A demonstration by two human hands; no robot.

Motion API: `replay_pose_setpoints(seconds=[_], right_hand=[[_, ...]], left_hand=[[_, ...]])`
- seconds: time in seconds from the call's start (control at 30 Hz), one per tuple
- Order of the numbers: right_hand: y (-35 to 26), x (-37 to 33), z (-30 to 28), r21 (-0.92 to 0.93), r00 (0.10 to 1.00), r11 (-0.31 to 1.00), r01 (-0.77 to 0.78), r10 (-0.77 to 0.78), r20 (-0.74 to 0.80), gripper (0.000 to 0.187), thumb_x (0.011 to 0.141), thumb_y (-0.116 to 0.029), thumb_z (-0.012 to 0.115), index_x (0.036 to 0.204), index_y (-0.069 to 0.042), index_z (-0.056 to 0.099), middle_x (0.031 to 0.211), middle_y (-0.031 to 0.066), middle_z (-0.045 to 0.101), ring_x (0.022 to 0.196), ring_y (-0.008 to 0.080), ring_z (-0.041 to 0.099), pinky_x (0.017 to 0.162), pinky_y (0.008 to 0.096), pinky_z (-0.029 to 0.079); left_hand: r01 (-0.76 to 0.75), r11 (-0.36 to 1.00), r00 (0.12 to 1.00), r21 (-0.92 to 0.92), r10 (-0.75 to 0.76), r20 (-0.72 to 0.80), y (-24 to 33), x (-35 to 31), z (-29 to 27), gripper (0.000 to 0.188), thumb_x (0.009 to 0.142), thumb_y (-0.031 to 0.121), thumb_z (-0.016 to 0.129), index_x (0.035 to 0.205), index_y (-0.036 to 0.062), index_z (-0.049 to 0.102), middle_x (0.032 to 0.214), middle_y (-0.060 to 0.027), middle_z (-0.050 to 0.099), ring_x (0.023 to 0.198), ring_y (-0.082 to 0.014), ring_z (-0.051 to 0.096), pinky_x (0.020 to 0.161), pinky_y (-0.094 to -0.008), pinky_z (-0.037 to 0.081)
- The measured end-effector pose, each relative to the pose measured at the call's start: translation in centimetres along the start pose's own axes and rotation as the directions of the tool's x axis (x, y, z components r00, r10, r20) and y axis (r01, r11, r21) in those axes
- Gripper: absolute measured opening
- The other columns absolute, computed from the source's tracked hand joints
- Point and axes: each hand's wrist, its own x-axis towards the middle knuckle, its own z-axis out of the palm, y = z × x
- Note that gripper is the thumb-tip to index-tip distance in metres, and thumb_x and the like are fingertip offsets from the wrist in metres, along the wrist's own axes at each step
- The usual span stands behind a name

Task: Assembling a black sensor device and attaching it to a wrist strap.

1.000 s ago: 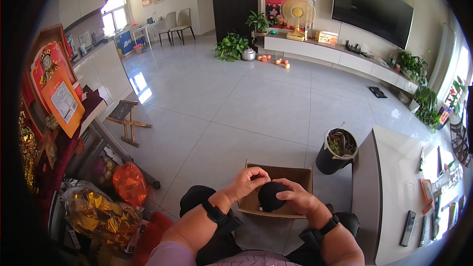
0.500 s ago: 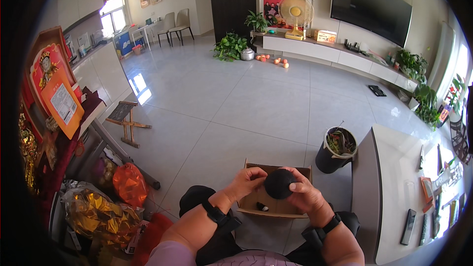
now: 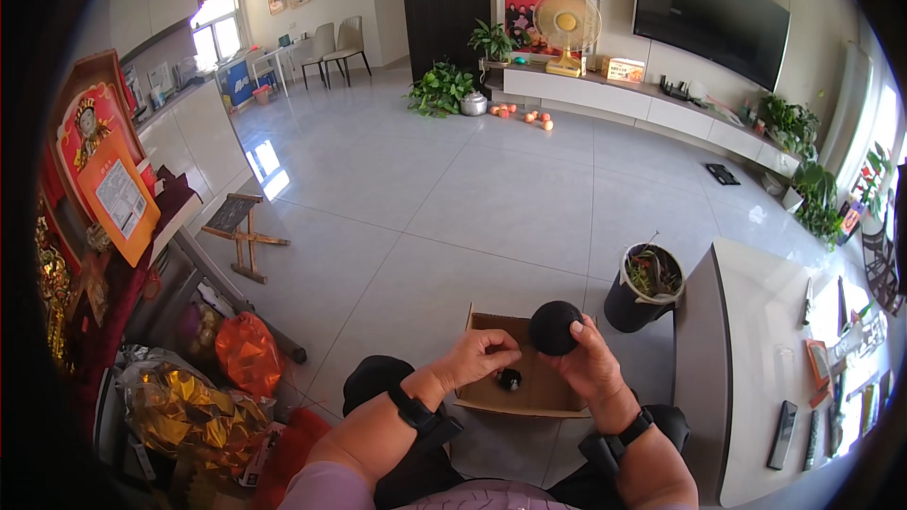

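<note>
A round black ball (image 3: 556, 328) is in my right hand (image 3: 590, 359), whose fingers wrap its right side and underside. It is held above an open cardboard box (image 3: 529, 406) that stands on the floor between my knees. My left hand (image 3: 480, 357) hangs over the left part of the box, thumb and fingertips pinched together; anything between them is too small to make out. Just below those fingertips is a small black-and-white object (image 3: 509, 379), partly covered by the hand.
A black bin (image 3: 631, 307) holding plant scraps stands beyond the box to the right, beside a low table (image 3: 746, 349). At left are a folding stool (image 3: 248, 227), an orange bag (image 3: 249, 351) and gold foil wrapping (image 3: 194, 416).
My right hand has moved the ball slightly right and away from me. The left hand has shifted a little right and lower, and the small black-and-white object now looks moved or turned.
</note>
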Motion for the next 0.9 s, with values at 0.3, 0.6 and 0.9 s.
replay_pose_setpoints(seconds=[0.3, 0.6, 0.9], right_hand=[[1.3, 1.0, -1.0, -0.305, 0.951, 0.944, 0.126, -0.203, -0.235, 0.058, 0.078, -0.014, 0.077, 0.125, -0.008, 0.045, 0.115, 0.0096, 0.057, 0.108, 0.0229, 0.058, 0.090, 0.0379, 0.050], [2.1, 0.8, -0.5, -0.888, 0.915, 0.418, 0.191, -0.404, 0.007, 0.068, 0.063, -0.023, 0.086, 0.119, -0.003, 0.055, 0.115, 0.0142, 0.055, 0.106, 0.0258, 0.058, 0.093, 0.0369, 0.047], [2.1, 0.6, -0.7, -0.942, 0.962, 0.296, 0.159, -0.261, 0.080, 0.074, 0.063, -0.028, 0.086, 0.128, -0.007, 0.055, 0.121, 0.0168, 0.054, 0.115, 0.0314, 0.054, 0.100, 0.0388, 0.045]], left_hand=[[-0.029, 1.000, 0.996, -0.007, 0.029, 0.080, 0.4, -0.2, 0.0, 0.014, 0.092, 0.018, 0.069, 0.097, 0.0048, 0.069, 0.078, 0.0039, 0.062, 0.069, -0.0032, 0.054, 0.063, -0.0202, 0.046], [-0.135, 0.991, 0.987, -0.023, 0.137, 0.086, 0.2, -0.3, -0.2, 0.013, 0.091, 0.016, 0.071, 0.098, 0.0047, 0.069, 0.083, 0.0041, 0.063, 0.077, -0.0027, 0.055, 0.070, -0.0206, 0.047], [-0.131, 0.990, 0.987, -0.048, 0.134, 0.083, 0.3, -0.3, -0.5, 0.011, 0.091, 0.014, 0.071, 0.091, 0.0040, 0.067, 0.081, 0.0038, 0.061, 0.077, -0.0041, 0.054, 0.070, -0.0215, 0.045]])
